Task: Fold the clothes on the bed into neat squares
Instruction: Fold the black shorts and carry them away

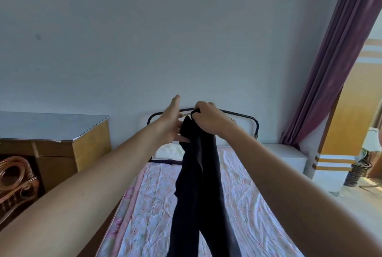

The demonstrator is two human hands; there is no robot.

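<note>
Here the right hand [208,118] has a closed grip, fingers curled round the top of the dark trousers [198,174], which hang above the bed [248,194]. The left hand [170,124] touches them, fingers straight, grip open.

Both forearms bare from frame edge to wrist; no sleeves visible. Left hand [168,124]: no ring, watch or band seen on the visible side. Right hand [206,117]: likewise unadorned, wrist bare. Nails short where visible on left fingertips.
</note>
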